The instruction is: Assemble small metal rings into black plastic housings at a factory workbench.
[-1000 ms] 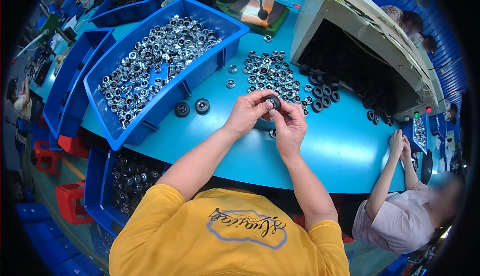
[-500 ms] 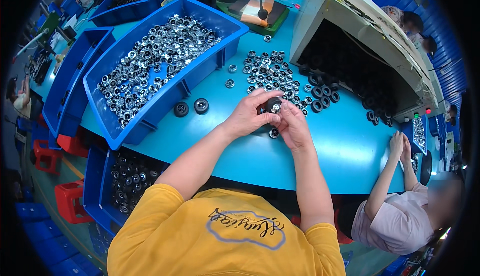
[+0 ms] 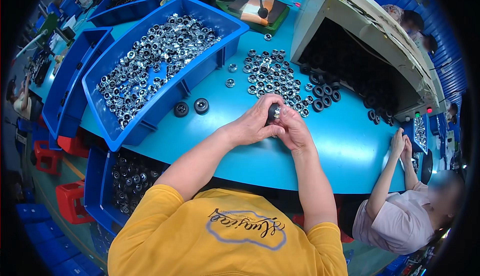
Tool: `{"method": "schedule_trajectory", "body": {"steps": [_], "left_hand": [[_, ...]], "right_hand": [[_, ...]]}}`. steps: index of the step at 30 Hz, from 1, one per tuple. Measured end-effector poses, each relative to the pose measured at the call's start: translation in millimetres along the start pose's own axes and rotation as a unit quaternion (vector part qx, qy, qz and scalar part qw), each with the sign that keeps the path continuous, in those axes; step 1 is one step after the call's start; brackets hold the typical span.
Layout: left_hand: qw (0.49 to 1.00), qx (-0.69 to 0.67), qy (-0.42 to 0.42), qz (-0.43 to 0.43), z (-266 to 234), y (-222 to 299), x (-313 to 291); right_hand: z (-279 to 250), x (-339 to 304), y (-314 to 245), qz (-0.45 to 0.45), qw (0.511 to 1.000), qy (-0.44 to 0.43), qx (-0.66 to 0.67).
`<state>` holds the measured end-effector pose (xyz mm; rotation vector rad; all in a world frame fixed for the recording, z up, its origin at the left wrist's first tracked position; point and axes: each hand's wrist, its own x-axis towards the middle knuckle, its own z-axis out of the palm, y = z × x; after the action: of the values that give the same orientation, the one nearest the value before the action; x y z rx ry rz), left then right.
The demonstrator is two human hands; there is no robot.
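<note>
My left hand point(image 3: 251, 124) is wrapped round a small black rubber tyre point(image 3: 272, 112), held above the table's near middle. From the other side, my right hand point(image 3: 294, 127) grips the shiny chrome wheel hub point(image 3: 278, 112) that sits against the tyre. Fingers partly cover both, so how deep the hub is in the tyre cannot be told. Just beyond my hands, loose chrome hubs point(image 3: 270, 78) lie in a cluster. Black tyres point(image 3: 326, 90) are strewn to its right. Two tyred wheels point(image 3: 201, 106) rest on the table left of my hands.
At the left stands a big blue bin point(image 3: 172, 83) of chrome hubs. Black tyres fill an open-fronted box point(image 3: 307, 23) at the right. A lower blue bin point(image 3: 97, 186) holds finished-looking black wheels, beside a red stool point(image 3: 72, 201). Another person point(image 3: 395, 216) sits at the right.
My hands have closed tighter round the tyre and hub, which have turned more edge-on. The chrome hub seen on the table below my hands is now hidden.
</note>
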<state>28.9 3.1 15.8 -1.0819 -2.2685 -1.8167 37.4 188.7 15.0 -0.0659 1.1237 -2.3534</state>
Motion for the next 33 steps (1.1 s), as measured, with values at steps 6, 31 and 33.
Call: {"method": "schedule_trajectory", "body": {"steps": [6,31,33], "left_hand": [[0.998,0.051,0.023,0.017,4,2,-2],[0.983,-0.161,0.043,-0.081,-6,14,3],[0.988,-0.114,0.095,-0.051,-1,7,2]], "right_hand": [[2,0,5,0.004,1.000,0.000,0.025],[17,-2,-1,0.013,0.998,0.056,0.020],[20,-2,-2,0.000,0.994,0.073,-0.087]]}}
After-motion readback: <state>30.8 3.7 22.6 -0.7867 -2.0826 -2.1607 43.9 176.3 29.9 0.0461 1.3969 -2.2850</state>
